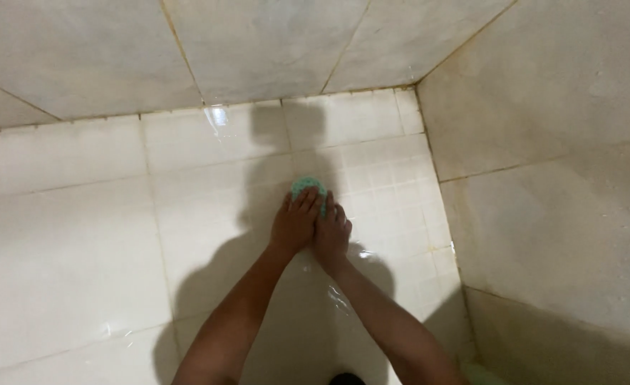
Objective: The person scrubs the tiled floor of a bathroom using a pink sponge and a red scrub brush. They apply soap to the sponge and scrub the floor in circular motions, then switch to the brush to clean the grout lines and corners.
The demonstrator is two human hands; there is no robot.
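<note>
Both my hands press down together on a small round green scrubber [306, 185] that lies on the wet white tiled floor [80, 257]. My left hand [295, 221] lies over the scrubber with its fingers bent across it. My right hand [331, 232] is tucked against the left one, fingers also on the scrubber's right edge. Only the far rim of the scrubber shows; the remainder is hidden under my fingers. My bare forearms reach in from the bottom of the view.
Marbled wall tiles rise at the back [258, 50] and on the right [557, 178], meeting in a corner [418, 85]. The floor shines with water near the hands and at the back wall. My shadow falls across the floor's middle.
</note>
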